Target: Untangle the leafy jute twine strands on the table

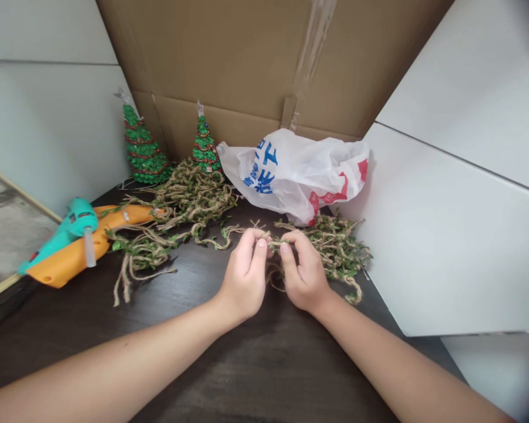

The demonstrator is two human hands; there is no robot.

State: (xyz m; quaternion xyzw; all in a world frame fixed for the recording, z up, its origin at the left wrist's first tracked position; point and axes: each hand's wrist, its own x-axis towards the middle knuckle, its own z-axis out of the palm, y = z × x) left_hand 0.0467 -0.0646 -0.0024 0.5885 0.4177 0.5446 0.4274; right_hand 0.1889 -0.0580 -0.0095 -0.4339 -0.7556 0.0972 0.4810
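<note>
Tan twine with green leaves, teal glue gun, white bag with blue and red print

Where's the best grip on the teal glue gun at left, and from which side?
Take the glue gun by its teal body, coming from above and the near side. It lies flat across an orange piece, nozzle end toward the table's left edge, glue stick jutting toward the viewer. Jute leaf twine crowds its far right; both hands are busy pinching twine.
</note>
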